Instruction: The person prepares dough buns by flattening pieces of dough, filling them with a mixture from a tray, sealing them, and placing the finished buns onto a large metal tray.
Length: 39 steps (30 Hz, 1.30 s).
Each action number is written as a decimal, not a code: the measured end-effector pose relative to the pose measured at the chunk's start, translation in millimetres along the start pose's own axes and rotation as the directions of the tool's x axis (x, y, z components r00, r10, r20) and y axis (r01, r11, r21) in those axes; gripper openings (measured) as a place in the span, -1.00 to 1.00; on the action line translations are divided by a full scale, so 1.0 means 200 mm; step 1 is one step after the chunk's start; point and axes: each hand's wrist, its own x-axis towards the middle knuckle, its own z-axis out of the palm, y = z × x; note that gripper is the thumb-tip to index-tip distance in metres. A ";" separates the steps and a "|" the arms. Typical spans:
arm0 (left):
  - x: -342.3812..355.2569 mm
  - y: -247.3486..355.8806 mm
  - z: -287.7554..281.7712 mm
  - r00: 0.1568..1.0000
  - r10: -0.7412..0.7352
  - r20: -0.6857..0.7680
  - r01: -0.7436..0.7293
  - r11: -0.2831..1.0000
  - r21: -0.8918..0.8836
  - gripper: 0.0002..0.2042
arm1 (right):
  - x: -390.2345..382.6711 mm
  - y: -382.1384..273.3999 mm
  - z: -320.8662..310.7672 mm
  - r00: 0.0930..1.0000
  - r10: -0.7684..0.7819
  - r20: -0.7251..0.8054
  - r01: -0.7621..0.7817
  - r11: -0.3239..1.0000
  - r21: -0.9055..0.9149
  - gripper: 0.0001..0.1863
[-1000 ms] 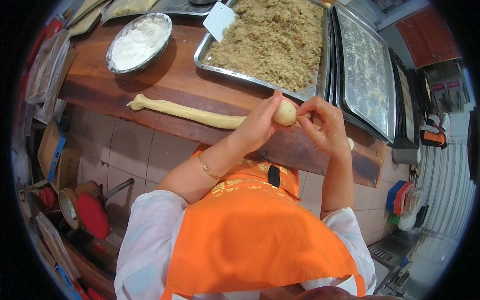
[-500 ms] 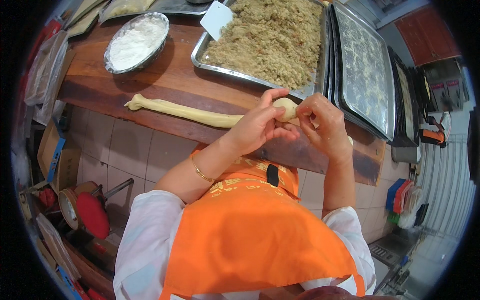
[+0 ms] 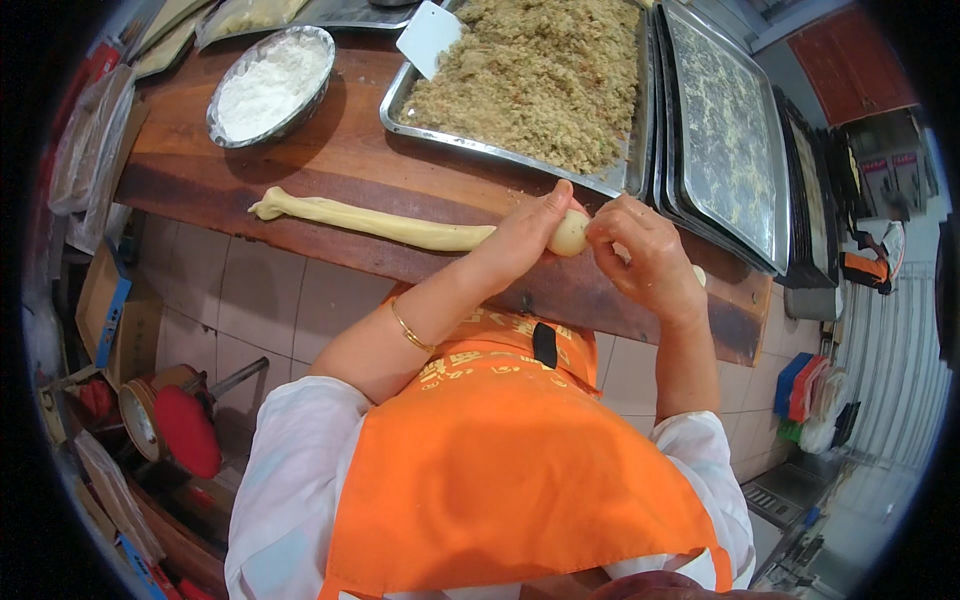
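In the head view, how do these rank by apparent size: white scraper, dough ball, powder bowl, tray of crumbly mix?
1. Tray of crumbly mix
2. Powder bowl
3. White scraper
4. Dough ball, partly covered, so judged by what shows

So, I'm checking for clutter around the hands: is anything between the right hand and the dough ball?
Nothing visible: the right hand appears right up against the ball, which the left hand holds from the other side.

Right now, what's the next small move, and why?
Probably a light pinch by the right hand at the right edge of the dough ball: curled fingers sit at that edge, while the left hand holds the ball from the other side.
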 end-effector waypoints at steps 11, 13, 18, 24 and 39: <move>0.06 -0.08 0.01 0.913 0.308 0.268 -0.391 0.848 0.358 -0.59 | -0.25 0.05 0.06 0.893 0.412 -0.181 -0.220 0.751 0.622 -0.81; 0.09 -0.19 0.00 0.902 0.328 0.280 -0.429 0.742 0.515 -0.60 | -0.35 0.11 0.17 0.845 0.462 -0.268 -0.323 0.842 0.432 -0.81; 0.10 -0.28 -0.03 0.911 0.233 0.339 -0.412 0.521 0.748 -0.55 | -0.56 0.21 0.45 0.850 0.401 -0.341 -0.441 0.896 -0.045 -0.77; 0.28 -0.23 0.01 0.973 0.113 0.200 -0.215 0.753 0.621 -0.52 | -0.58 0.22 0.37 0.721 0.380 -0.580 -0.471 0.882 -0.008 -0.76; 0.38 -0.32 0.14 0.927 0.205 0.313 -0.326 0.034 0.945 -0.40 | -0.65 0.27 0.39 0.665 0.431 -0.610 -0.484 0.871 0.088 -0.80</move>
